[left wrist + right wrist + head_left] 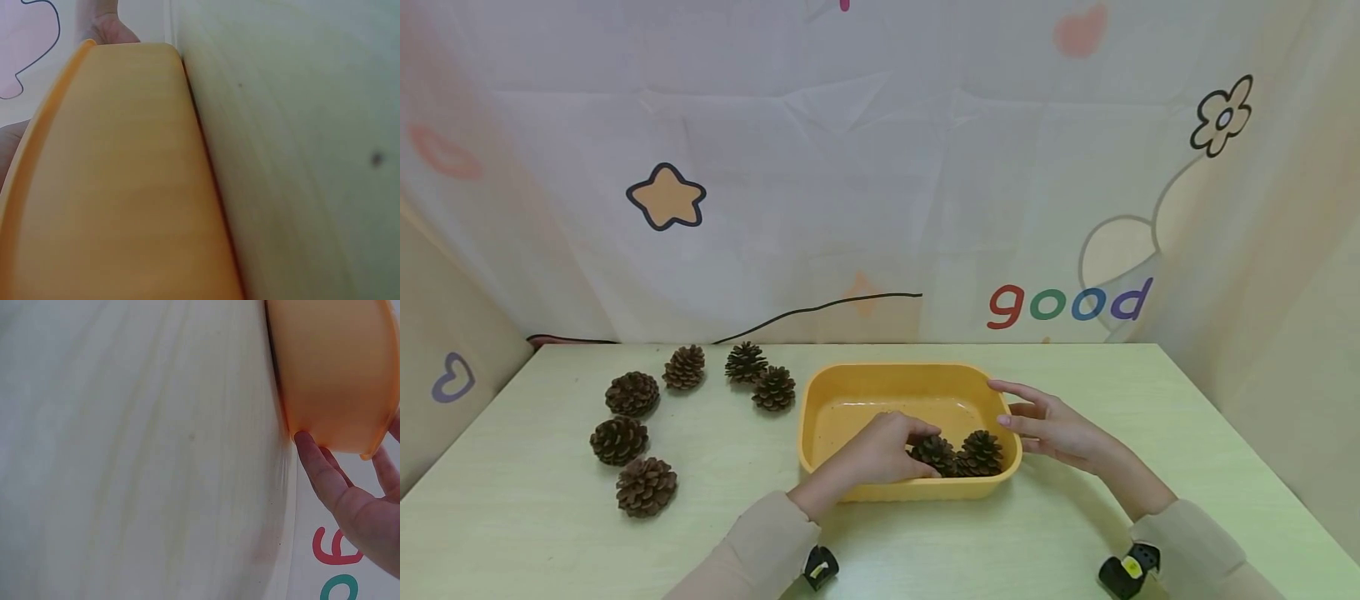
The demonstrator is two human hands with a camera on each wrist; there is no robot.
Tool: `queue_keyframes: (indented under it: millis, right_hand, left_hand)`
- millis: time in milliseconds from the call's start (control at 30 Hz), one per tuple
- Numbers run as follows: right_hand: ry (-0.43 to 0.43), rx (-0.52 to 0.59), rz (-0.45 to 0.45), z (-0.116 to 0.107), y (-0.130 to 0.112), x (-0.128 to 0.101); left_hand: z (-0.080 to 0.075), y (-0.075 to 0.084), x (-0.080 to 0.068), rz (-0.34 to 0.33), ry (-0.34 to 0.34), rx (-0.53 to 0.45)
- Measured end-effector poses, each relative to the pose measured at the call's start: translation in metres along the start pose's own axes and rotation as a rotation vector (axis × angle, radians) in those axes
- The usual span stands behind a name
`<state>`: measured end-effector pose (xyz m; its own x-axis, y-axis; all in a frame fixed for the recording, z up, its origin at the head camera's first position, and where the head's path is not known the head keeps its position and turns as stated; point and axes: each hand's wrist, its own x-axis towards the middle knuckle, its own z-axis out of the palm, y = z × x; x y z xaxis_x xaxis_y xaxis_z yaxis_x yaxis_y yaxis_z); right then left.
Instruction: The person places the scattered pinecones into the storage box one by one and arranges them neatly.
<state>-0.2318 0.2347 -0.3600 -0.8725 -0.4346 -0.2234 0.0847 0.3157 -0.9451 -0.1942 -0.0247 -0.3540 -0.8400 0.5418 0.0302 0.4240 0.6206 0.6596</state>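
Observation:
A yellow plastic basin [891, 490] stands on the table, with two brown pine cones side by side at its front right. My left hand [883, 448] reaches over the front rim into the basin, its thumb and fingers around the left pine cone [936, 452]. The other pine cone [981, 454] lies against it to the right. My right hand [1060, 429] rests at the basin's right end, fairly straight fingers touching the rim and outer wall. In the right wrist view, fingertips [304, 440] touch the basin's outside. The left wrist view shows mainly the basin's outer wall [119, 162].
Several pine cones lie to the left: one in front [646, 487], others behind it [619, 440], [632, 393], and one near the back edge [685, 367]. Two more pine cones [746, 362], [773, 388] sit just left of the basin. A printed curtain [850, 208] hangs behind the table.

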Motion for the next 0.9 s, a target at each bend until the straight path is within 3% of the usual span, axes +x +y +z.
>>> queue_keyframes:
  millis: [367, 500, 667, 900]
  right_hand:
    - [0.005, -0.007, 0.004, 0.001, 0.0, 0.0]
    - [-0.003, -0.006, -0.004, 0.0, 0.001, 0.0]
    - [-0.01, -0.003, -0.017, 0.0, 0.001, 0.0]
    - [-0.016, -0.001, -0.022, -0.001, 0.002, 0.0]
  left_hand:
    - [-0.004, -0.002, -0.005, -0.007, -0.019, -0.032]
    - [-0.008, -0.005, -0.011, -0.014, -0.011, -0.098]
    - [-0.015, -0.009, -0.021, -0.03, 0.019, -0.195]
    - [-0.029, -0.017, -0.036, -0.002, 0.116, -0.209]
